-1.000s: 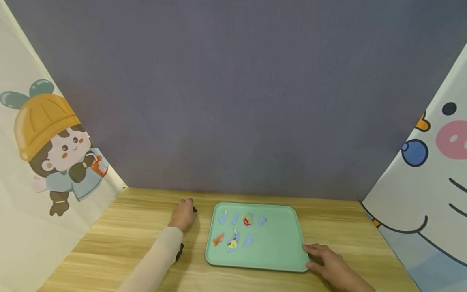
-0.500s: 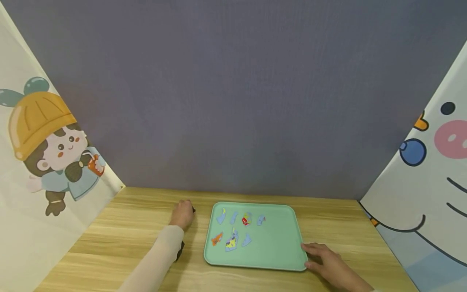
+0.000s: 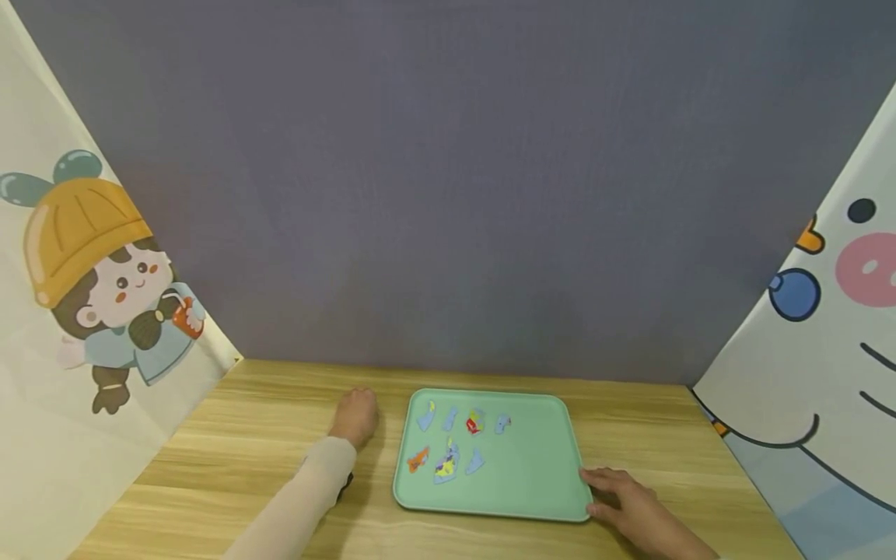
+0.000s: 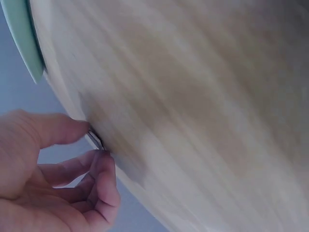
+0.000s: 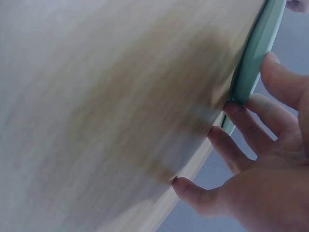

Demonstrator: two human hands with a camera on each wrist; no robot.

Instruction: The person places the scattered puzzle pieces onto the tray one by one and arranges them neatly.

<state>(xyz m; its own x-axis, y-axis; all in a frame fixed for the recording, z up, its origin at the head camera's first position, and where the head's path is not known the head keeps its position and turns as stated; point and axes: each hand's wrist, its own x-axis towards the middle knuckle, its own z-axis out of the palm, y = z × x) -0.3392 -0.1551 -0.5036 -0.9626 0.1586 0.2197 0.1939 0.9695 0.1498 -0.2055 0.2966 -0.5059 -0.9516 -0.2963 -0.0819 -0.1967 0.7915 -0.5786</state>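
My left hand point(image 3: 355, 416) is over the table to the left of the green tray point(image 3: 539, 459). Between its thumb and index finger, in the left wrist view, it pinches a thin, flat, dark piece point(image 4: 95, 139) with a pale edge, close to the wood. The head view hides that piece behind the hand. At the tray's right edge, near the front corner, my right hand point(image 3: 630, 502) rests with thumb and fingertips against the rim. Its fingers are spread and fairly straight in the right wrist view, some tips down on the table.
Several flat, irregular puzzle-like pieces lie in the tray's left half, among them an orange one point(image 3: 418, 460), a yellow and purple one point(image 3: 446, 464) and a red and yellow one point(image 3: 474, 421). A grey-blue panel point(image 3: 448, 233) rises behind the wooden table point(image 3: 210, 451); printed walls flank it.
My left hand has turned, its knuckles now on top, and the dark thing that showed beside its fingertips is out of sight in the head view. Right hand and tray stay put.
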